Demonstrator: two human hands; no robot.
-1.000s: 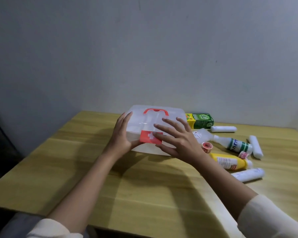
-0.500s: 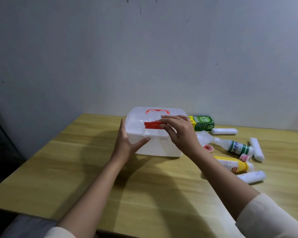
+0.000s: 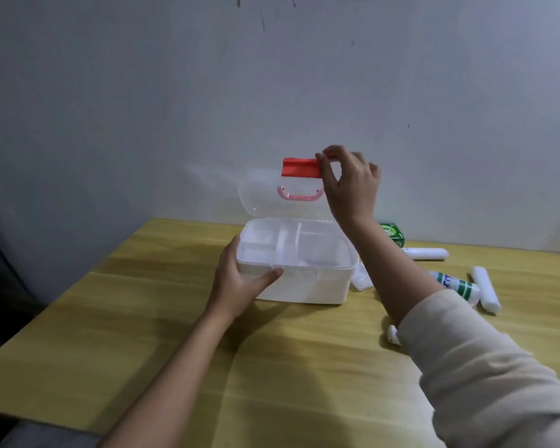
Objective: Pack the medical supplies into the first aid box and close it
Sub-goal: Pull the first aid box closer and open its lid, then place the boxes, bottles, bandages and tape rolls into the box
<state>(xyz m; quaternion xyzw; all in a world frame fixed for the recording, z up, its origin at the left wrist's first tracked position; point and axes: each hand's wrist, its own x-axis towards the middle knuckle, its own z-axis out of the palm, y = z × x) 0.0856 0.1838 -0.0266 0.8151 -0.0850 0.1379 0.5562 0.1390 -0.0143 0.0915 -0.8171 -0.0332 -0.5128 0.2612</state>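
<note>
The translucent white first aid box [image 3: 307,286] stands open in the middle of the wooden table [image 3: 143,334]. Its lid [image 3: 259,195] is raised upright, with a red latch [image 3: 301,167] on top and a pink handle [image 3: 299,193] seen through it. My right hand [image 3: 349,182] pinches the latch's right end and holds the lid up. My left hand [image 3: 240,282] grips the box's front left corner. A divided white tray [image 3: 288,244] fills the inside of the box. To the right lie a green carton [image 3: 393,233], white rolls [image 3: 427,253], [image 3: 485,291] and a green-striped bottle [image 3: 456,284].
A clear flat packet [image 3: 362,278] leans against the box's right side. A small white item [image 3: 392,334] pokes out under my right forearm, which hides other supplies. The grey wall is close behind the table; the table's left and front edges drop to a dark floor.
My right hand flipped the red latch up and swung the lid from closed to upright. My left hand slid from the box's left side to its front left corner.
</note>
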